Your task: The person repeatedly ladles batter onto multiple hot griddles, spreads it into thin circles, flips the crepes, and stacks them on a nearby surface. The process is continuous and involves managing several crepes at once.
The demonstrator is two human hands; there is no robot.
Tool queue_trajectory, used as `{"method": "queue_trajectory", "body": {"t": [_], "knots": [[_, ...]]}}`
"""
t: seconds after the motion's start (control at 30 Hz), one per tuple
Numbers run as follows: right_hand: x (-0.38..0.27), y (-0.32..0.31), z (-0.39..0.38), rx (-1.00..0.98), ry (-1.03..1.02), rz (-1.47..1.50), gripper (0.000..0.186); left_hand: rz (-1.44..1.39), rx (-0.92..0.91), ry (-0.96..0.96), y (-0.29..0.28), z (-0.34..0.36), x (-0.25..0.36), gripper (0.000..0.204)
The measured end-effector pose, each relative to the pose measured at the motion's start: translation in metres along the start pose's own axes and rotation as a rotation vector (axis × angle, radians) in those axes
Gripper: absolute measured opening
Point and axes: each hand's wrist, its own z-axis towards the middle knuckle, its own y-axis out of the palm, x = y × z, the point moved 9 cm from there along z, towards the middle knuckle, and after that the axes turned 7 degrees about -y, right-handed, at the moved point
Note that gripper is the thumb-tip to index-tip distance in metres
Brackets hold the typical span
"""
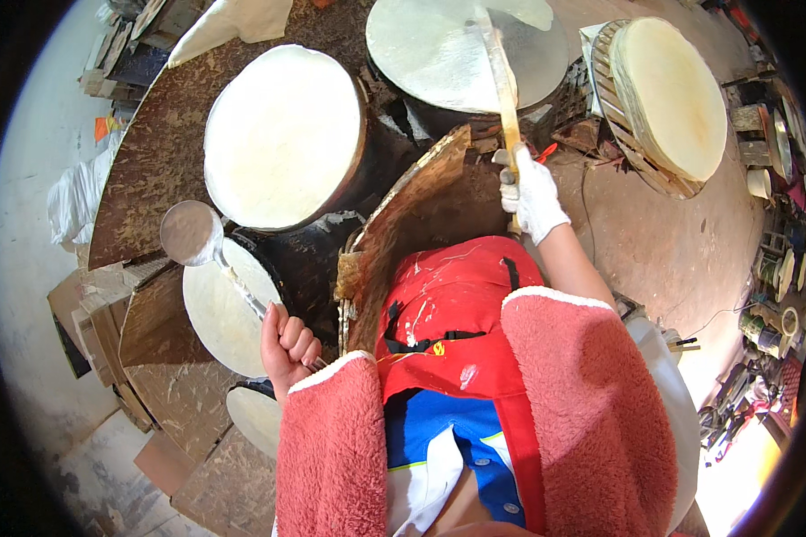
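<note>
My left hand point(288, 347), bare, is closed round the handle of a metal ladle point(188, 234). Its round bowl is coated with pale residue and hangs beside a small pale-topped round griddle point(228, 313). A white glove covers my right hand point(530, 195), which grips a long, flat wooden spatula point(501, 85). The far end of the spatula lies over the round griddle at the far middle point(421, 54), whose surface carries a thin, pale, wet-looking layer. At the far left, another round griddle is covered by a smooth white sheet of batter or pancake point(282, 134).
A thick stack of round, pale pancakes point(676, 98) rests on a slatted round rack at the far right. One limp pale sheet point(233, 27) drapes over the brown worn board point(143, 179). A curved, rough panel point(403, 210) stands before me. Clutter lines the right wall.
</note>
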Motion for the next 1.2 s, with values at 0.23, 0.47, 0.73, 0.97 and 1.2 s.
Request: {"method": "queue_trajectory", "body": {"t": [0.23, 0.47, 0.73, 0.97, 1.2], "knots": [[-0.005, 0.020, -0.015, 0.000, 0.001, 0.102, 0.041, 0.071, 0.008, -0.026, 0.032, 0.004, -0.028, 0.039], [-0.026, -0.081, -0.021, -0.126, 0.102, -0.227, 0.047, 0.070, 0.055, -0.022, 0.068, 0.014, -0.059, 0.038], [-0.068, -0.074, 0.012, -0.215, -0.087, -0.149, 0.040, 0.129, -0.007, -0.042, 0.110, 0.022, -0.089, 0.038], [-0.072, -0.170, 0.008, -0.221, 0.096, -0.418, 0.046, 0.123, 0.052, -0.031, 0.130, 0.027, -0.107, 0.039], [-0.120, -0.155, 0.038, -0.351, 0.004, -0.476, 0.044, 0.148, 0.026, -0.025, 0.163, 0.035, -0.133, 0.038]]}}
